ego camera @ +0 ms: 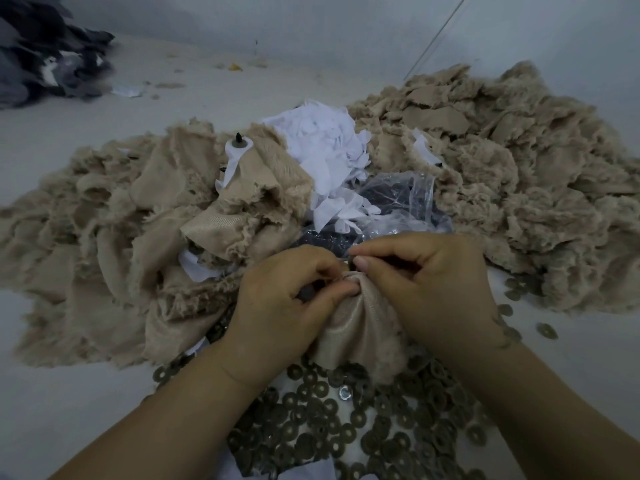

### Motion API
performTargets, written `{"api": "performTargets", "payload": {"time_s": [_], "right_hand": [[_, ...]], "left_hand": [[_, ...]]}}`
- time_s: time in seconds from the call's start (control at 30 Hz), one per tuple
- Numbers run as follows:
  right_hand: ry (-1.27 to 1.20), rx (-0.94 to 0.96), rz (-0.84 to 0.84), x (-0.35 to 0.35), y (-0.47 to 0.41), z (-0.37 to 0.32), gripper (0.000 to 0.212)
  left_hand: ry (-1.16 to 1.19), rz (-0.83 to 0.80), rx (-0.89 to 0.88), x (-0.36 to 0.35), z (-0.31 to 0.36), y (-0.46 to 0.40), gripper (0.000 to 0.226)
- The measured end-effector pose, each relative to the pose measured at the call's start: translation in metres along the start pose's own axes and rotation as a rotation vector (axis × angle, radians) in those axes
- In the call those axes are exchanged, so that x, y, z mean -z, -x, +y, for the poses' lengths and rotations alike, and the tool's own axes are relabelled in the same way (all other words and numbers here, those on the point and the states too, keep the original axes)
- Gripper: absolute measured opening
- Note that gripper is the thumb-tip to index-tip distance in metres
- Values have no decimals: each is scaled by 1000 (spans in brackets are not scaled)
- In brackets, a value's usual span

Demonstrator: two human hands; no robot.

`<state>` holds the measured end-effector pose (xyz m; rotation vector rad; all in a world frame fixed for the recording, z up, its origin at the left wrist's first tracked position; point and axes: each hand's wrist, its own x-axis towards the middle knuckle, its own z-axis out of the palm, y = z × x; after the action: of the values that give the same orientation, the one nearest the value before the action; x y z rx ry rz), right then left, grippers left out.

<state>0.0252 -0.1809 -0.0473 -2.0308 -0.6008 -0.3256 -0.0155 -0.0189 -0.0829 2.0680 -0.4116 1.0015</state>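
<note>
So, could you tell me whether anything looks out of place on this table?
One shiny silver disc lies among the dull brown washers, just below the beige fabric piece; it is the only bright one. A lone washer also sits apart to the right of the rest.

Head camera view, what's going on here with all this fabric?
A person bunches a beige fabric piece with both hands. The left hand grips the gathered neck and the right hand pinches its tip. Brown ring-shaped discs lie scattered beneath, with beige fabric heaps and white scraps behind.
</note>
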Motion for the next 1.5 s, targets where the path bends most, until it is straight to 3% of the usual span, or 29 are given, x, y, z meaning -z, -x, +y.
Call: {"api": "performTargets", "payload": {"time_s": [0.3,0.53,0.67,0.9,1.33,1.5], "right_hand": [[74,184,-95,5,-3,4,19],[16,259,-148,11,-6,3,23],[44,335,-122,6,-5,4,20],[131,429,-49,6,-5,5,21],[12,444,-31,1,-1,6,11],[3,423,-22,-2,2,7,9]], "left_hand": [[-9,47,39,3,-1,-1,20],[-84,-7,58,2,-2,-2,28],[-112,-108,21,1,-5,-3,26],[-88,-138,-41,1,-7,-6,24],[-82,-144,-163,1,-9,-4,28],[-93,-96,-198,0,-8,-2,40]]}}
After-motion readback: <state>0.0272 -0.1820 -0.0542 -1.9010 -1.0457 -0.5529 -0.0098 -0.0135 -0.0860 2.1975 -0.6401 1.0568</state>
